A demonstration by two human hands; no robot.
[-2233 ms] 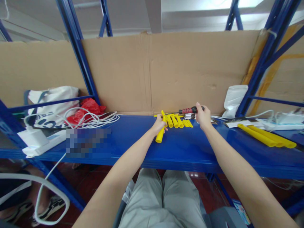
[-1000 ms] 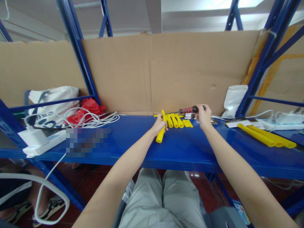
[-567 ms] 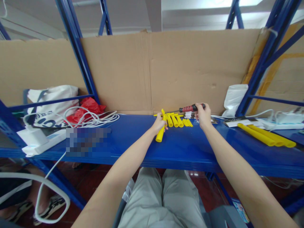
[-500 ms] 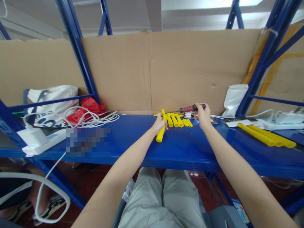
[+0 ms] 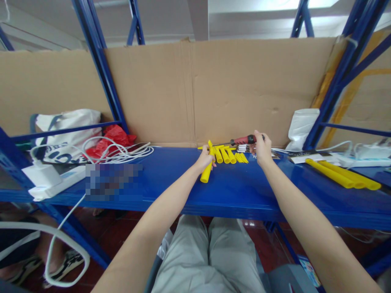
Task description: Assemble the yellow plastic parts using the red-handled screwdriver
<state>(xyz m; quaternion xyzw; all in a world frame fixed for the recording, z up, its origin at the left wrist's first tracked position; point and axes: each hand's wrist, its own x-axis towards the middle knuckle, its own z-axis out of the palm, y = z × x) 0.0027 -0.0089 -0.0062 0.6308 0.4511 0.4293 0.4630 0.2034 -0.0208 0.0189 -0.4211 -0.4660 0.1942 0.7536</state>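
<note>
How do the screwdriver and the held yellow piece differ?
The screwdriver has a red-and-black handle; the yellow piece is plain yellow. The screwdriver lies crosswise; the yellow piece points toward the person. The right hand holds the screwdriver, the left hand the yellow piece.

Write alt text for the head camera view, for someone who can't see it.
A person's left hand grips a yellow tube-like piece while the right hand holds a red-and-black screwdriver by its handle, the shaft pointing toward the piece's upper end. More yellow parts lie nearby on a blue shelf backed by cardboard.
</note>
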